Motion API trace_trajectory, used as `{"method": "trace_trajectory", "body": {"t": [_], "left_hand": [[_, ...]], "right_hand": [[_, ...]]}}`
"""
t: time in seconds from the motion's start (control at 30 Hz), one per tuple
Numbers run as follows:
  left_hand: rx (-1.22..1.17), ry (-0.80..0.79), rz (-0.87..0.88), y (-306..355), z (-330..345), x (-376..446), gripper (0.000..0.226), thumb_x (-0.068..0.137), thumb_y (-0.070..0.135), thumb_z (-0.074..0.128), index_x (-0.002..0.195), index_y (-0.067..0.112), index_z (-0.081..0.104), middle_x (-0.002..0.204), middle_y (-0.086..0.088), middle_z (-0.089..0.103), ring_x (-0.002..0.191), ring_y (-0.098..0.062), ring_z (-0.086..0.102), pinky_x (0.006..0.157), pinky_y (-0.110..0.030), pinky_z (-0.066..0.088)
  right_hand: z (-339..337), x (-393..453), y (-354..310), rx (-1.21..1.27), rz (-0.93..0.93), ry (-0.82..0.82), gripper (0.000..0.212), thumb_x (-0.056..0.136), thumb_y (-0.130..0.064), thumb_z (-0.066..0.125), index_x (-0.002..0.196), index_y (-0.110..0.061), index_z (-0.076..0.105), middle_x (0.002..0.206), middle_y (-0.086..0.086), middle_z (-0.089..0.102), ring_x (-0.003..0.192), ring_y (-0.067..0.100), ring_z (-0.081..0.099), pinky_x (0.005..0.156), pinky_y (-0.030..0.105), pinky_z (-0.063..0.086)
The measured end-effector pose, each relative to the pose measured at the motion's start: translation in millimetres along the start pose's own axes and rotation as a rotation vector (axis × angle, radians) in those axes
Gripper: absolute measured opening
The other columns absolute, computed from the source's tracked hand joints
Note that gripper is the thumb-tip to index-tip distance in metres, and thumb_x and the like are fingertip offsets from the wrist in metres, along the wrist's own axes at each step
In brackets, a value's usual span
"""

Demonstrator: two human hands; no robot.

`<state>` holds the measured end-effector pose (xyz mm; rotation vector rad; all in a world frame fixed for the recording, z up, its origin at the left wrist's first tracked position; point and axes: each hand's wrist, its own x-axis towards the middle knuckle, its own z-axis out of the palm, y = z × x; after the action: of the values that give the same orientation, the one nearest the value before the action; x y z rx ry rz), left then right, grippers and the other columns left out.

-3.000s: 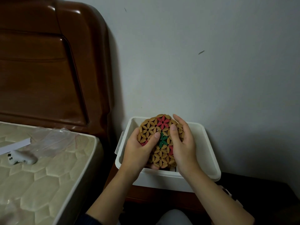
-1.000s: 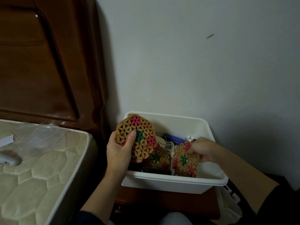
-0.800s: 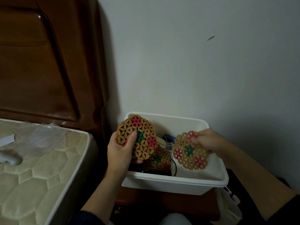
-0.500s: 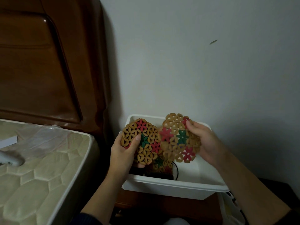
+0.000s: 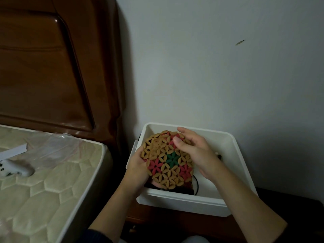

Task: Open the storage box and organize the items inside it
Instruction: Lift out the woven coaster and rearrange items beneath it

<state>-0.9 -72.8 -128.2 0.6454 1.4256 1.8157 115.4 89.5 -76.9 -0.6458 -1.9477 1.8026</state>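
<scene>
An open white storage box [image 5: 189,201] stands on a dark wooden bedside stand against the wall. Above its left half I hold round tan woven coasters [image 5: 167,159] with red and green flower shapes, stacked face to face. My left hand [image 5: 137,170] cups the stack from the left and underneath. My right hand [image 5: 196,153] presses on its upper right edge, thumb on the top face. Dark items and a black cable [image 5: 196,185] lie in the box below the stack, mostly hidden.
A mattress [image 5: 43,186] fills the lower left, with a clear plastic bag [image 5: 52,149], a white paper strip [image 5: 13,152] and a small white device [image 5: 14,169] on it. A brown wooden headboard [image 5: 52,67] rises behind. The grey wall stands right behind the box.
My right hand lifted a second coaster out of the box's right side and brought it leftward onto the coaster in my left hand. Both hands now hold them together.
</scene>
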Motion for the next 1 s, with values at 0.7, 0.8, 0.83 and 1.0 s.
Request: {"method": "trace_trajectory", "body": {"t": [0.7, 0.8, 0.83, 1.0], "left_hand": [[-0.057, -0.013, -0.109, 0.3, -2.1, -2.9, 0.047, 0.083, 0.055, 0.082, 0.123, 0.039, 0.064, 0.12, -0.006, 0.077, 0.105, -0.032, 0.078, 0.067, -0.061, 0.065], [-0.069, 0.003, -0.079, -1.0, -3.5, -2.1, 0.046, 0.086, 0.053, 0.082, 0.126, 0.038, 0.064, 0.123, -0.007, 0.077, 0.107, -0.031, 0.077, 0.074, -0.06, 0.065], [-0.079, 0.012, -0.068, -1.4, -3.7, -1.8, 0.048, 0.088, 0.051, 0.081, 0.13, 0.035, 0.062, 0.124, -0.008, 0.076, 0.108, -0.032, 0.077, 0.075, -0.06, 0.065], [-0.06, 0.082, -0.035, -3.2, 1.1, -2.3, 0.039, 0.091, 0.048, 0.079, 0.126, 0.038, 0.066, 0.122, -0.005, 0.077, 0.107, -0.027, 0.077, 0.076, -0.049, 0.066]], "right_hand": [[19.2, 5.0, 20.2, -0.203, -0.139, 0.253, 0.038, 0.091, -0.053, 0.075, 0.125, -0.041, 0.064, 0.122, -0.024, 0.067, 0.111, -0.014, 0.062, 0.081, 0.005, 0.052], [16.6, 3.0, 18.5, -0.029, 0.009, 0.282, 0.033, 0.098, -0.061, 0.059, 0.121, -0.041, 0.07, 0.117, -0.016, 0.074, 0.107, -0.002, 0.07, 0.088, 0.024, 0.06], [16.2, 1.8, 18.2, 0.028, 0.088, 0.253, 0.035, 0.1, -0.063, 0.054, 0.118, -0.04, 0.072, 0.114, -0.013, 0.076, 0.106, 0.003, 0.073, 0.091, 0.032, 0.061], [30.5, -7.2, 23.4, -0.079, 0.083, 0.273, 0.043, 0.107, -0.064, 0.034, 0.107, -0.042, 0.071, 0.101, -0.018, 0.077, 0.098, 0.002, 0.073, 0.084, 0.029, 0.059]]}}
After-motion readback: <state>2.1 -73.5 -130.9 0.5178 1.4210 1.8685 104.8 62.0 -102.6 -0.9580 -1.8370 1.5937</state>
